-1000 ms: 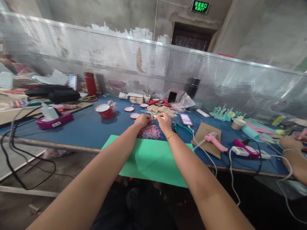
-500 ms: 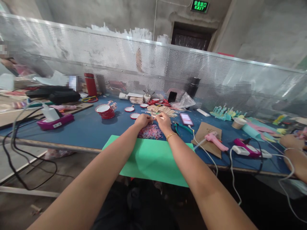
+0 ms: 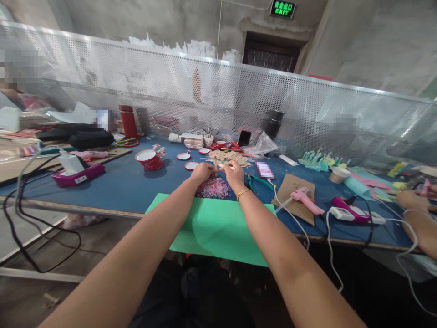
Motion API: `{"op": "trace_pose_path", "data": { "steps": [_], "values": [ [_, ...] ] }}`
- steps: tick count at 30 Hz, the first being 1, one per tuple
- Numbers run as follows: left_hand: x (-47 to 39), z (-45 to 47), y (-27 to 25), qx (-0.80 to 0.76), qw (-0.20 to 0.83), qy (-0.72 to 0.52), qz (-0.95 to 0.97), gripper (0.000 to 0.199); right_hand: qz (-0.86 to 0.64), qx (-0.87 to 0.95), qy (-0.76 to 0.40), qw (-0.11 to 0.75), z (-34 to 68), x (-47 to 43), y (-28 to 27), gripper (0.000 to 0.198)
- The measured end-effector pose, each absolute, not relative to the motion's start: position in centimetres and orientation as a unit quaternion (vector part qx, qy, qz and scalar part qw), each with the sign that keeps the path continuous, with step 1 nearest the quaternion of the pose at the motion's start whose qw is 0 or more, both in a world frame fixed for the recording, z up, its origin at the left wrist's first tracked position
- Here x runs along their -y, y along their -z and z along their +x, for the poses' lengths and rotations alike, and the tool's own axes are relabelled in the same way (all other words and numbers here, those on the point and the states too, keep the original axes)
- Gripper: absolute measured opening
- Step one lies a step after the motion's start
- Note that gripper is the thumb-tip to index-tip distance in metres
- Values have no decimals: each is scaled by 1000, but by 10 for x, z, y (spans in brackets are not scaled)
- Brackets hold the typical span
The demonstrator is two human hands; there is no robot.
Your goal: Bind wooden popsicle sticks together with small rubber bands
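Note:
My left hand (image 3: 203,172) is closed, its fingertips pinching a thin wooden craft stick (image 3: 215,165) that stands nearly upright. Close on the other side, my right hand (image 3: 235,175), a gold bracelet at its wrist, is closed in a pinch by the same stick. What its fingers hold is too small to make out. Just below both hands lies a pile of coloured rubber bands (image 3: 215,188). A heap of flat wooden craft sticks (image 3: 232,157) is spread behind them. Under my forearms a green sheet (image 3: 218,228) hangs over the table's front edge.
To the left are a red-and-white cup (image 3: 150,160) and a purple power strip (image 3: 79,175). At right lie green-handled pliers (image 3: 262,185), a phone (image 3: 265,170), a pink glue gun (image 3: 306,200) on cardboard (image 3: 289,186) and trailing cables. Another person's hand (image 3: 413,201) is at far right.
Both my hands stay in nearly the same place, still pinched together around the stick. The view has shifted very slightly. Objects on the table have not moved.

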State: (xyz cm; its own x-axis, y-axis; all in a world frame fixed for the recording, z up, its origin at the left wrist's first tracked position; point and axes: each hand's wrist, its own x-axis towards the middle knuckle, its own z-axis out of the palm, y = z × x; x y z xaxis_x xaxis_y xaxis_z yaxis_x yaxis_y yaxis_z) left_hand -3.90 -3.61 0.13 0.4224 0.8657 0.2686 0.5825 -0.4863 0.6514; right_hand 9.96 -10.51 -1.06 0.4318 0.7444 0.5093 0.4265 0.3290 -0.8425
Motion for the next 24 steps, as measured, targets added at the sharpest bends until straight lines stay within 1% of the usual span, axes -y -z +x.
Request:
{"op": "trace_pose_path", "data": {
  "steps": [6, 11, 15, 20, 24],
  "values": [
    [33, -39, 1, -449, 219, -301, 812, 39, -548, 550, -107, 621, 100, 105, 11, 20],
    [31, -39, 3, -457, 233, -294, 806, 31, -556, 511, -139, 640, 99, 104, 11, 17],
    [34, -39, 0, -459, 240, -296, 803, 34, -540, 530, -143, 638, 98, 106, 9, 17],
    [37, -40, -2, -459, 244, -292, 803, 30, -555, 509, -144, 642, 99, 105, 10, 18],
    [35, -40, 0, -448, 239, -294, 809, 34, -548, 532, -134, 631, 99, 104, 10, 19]
  ]
}}
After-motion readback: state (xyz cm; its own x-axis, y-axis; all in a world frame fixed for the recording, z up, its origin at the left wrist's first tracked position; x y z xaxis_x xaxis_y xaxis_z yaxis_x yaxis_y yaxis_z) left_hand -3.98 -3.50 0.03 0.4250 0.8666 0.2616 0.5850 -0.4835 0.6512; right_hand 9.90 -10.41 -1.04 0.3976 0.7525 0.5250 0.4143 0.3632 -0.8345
